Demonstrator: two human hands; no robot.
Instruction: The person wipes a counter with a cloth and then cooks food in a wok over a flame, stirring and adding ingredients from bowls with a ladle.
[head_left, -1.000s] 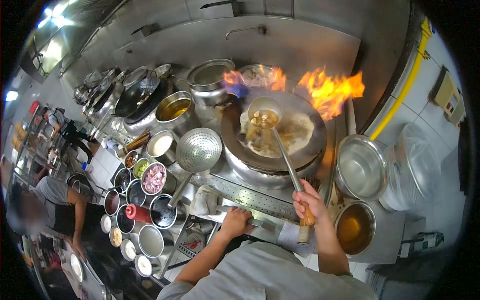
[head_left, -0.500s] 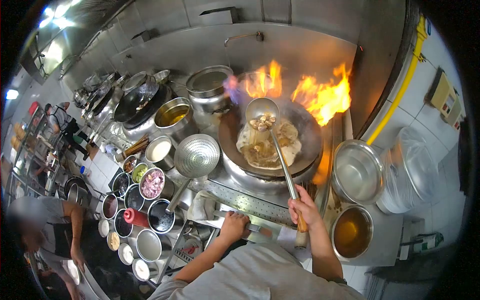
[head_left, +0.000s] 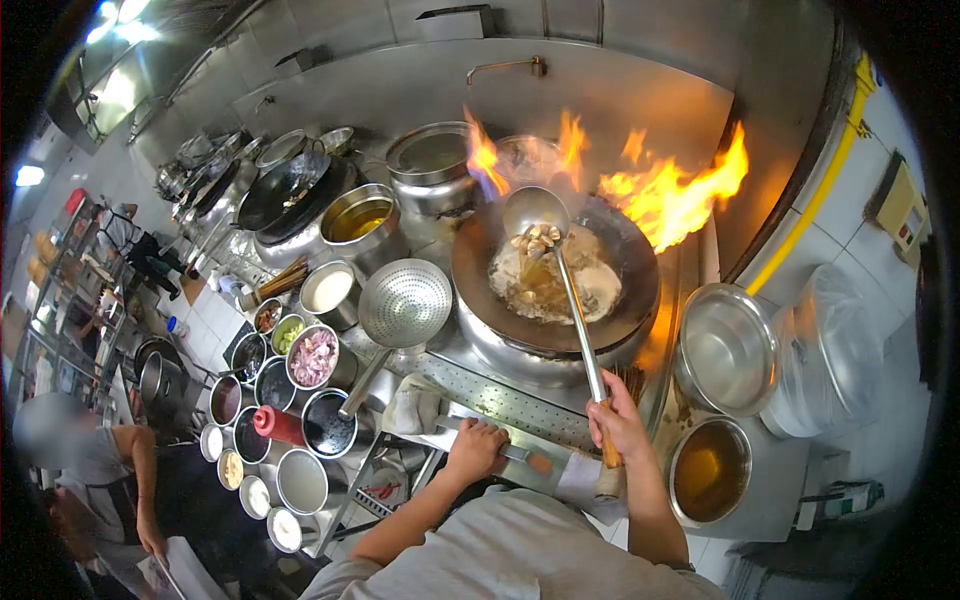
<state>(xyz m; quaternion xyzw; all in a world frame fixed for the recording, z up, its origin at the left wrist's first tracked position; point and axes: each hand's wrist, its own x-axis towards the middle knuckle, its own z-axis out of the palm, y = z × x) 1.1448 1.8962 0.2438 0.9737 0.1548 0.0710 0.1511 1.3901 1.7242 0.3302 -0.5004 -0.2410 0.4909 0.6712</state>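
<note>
My right hand (head_left: pixel 620 420) is wrapped round the wooden handle of a long ladle (head_left: pixel 537 212). Small pale brown pieces lie in the ladle's bowl, over the wok (head_left: pixel 475 285). Frothy, light brown liquid (head_left: pixel 585 280) covers the wok's bottom, and tall flames rise behind its far rim. My left hand (head_left: pixel 476 447) rests, fingers curled, at the counter's front edge, beside a flat metal tool (head_left: pixel 527 458); whether it grips anything is hidden. Left of the wok lies a perforated skimmer (head_left: pixel 405 303), near a folded cloth (head_left: pixel 412 405).
Steel bowls (head_left: pixel 728 345) and a bowl of brown liquid (head_left: pixel 710 468) stand at the right. Left are an oil pot (head_left: pixel 360 222), seasoning containers (head_left: pixel 302 480) and a red bottle (head_left: pixel 278 425). A co-worker (head_left: pixel 95 450) stands at lower left, another person (head_left: pixel 125 235) farther back.
The whole view has shifted, with the counter appearing slightly farther right. The ladle still holds its pieces over the wok. Flames have changed shape, and the nearby co-worker's arm has moved down.
</note>
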